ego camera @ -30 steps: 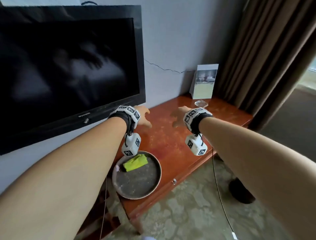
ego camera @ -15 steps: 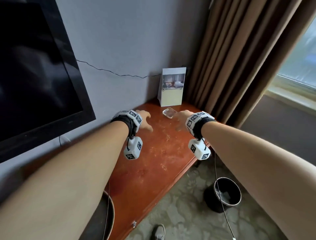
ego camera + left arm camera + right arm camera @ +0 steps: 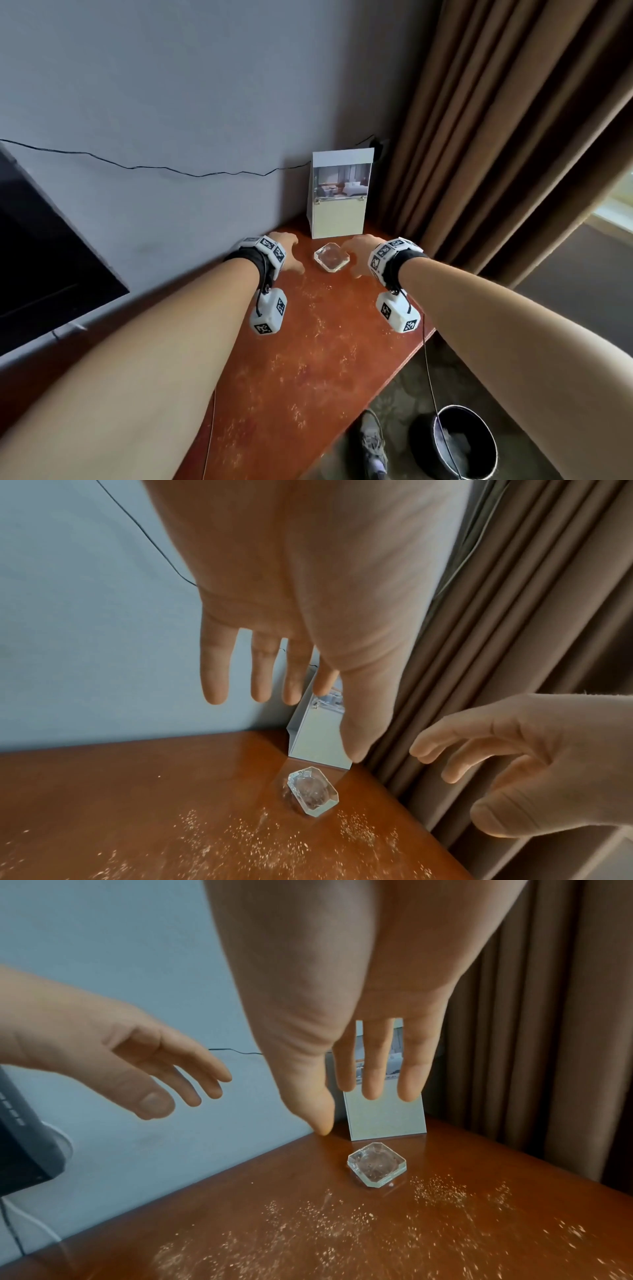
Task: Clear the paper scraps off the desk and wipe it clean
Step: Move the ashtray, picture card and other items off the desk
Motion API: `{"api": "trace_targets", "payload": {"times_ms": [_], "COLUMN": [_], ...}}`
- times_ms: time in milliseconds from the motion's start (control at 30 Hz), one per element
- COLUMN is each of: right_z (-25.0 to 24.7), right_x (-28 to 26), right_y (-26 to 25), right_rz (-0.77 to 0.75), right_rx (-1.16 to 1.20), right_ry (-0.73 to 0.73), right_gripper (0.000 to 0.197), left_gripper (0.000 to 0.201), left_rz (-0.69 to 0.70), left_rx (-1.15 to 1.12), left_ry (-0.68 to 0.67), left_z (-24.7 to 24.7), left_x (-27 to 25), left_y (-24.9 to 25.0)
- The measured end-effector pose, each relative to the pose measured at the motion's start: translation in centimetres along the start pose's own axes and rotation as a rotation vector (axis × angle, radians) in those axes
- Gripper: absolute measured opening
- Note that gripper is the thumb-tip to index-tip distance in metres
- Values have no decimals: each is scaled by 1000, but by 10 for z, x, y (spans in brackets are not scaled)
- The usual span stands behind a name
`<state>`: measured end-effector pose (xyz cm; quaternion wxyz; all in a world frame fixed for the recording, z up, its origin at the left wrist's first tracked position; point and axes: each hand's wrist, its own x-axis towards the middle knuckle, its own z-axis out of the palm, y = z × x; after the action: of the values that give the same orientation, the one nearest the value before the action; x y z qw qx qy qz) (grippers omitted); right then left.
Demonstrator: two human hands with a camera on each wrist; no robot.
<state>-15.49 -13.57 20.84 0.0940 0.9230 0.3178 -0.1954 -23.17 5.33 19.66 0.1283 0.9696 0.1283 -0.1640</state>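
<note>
Pale paper specks (image 3: 318, 322) lie scattered over the red-brown desk (image 3: 301, 394), thickest just in front of a small square glass ashtray (image 3: 331, 257). My left hand (image 3: 289, 255) hovers to the left of the ashtray and my right hand (image 3: 356, 255) to its right. Neither touches it. In the left wrist view my left hand (image 3: 301, 669) has straight, spread fingers above the ashtray (image 3: 312, 791) and specks (image 3: 240, 842). The right wrist view shows my right hand (image 3: 342, 1069) the same way over the ashtray (image 3: 377, 1167). Both hands are empty.
A standing photo card (image 3: 340, 195) leans at the wall behind the ashtray. Brown curtains (image 3: 496, 137) hang close to the desk's right end. A black bin (image 3: 462, 442) and a shoe (image 3: 373, 442) are on the carpet below. The TV corner (image 3: 41, 260) is at the left.
The view has swung right along the desk. Both hands have travelled to its far end and now flank the ashtray. The plate with the green cloth has left the view.
</note>
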Motion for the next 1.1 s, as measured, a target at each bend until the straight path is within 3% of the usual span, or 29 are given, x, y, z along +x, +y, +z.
{"api": "trace_targets", "payload": {"times_ms": [167,433,567,667,833,1100], "right_z": [6,33,65,87,110,122], "right_x": [81,198,255,283,312,336], "right_y": [39,84,95,102,111,101], "right_rz": [-131,-260,-345,-400,-496,-620], "right_rx": [-75,29,-11,-64,-156,-284], "right_ry": [-66,-153,-180,-221,-215,-160], "right_gripper": [61,61,83,102,117,124], "left_gripper": [85,87,95,102,113,104], "left_rz": [-136,-312,-373,-376,-386,-380], "left_rx": [-86,-167,-198,-193,-165,-17], "left_ry": [-4,-109,-130,-145,-179,-150], "left_z": [13,60,97,122,152,165], "left_x": [70,158,204,230,260,286], "left_y": [10,35,46,56,63,62]}}
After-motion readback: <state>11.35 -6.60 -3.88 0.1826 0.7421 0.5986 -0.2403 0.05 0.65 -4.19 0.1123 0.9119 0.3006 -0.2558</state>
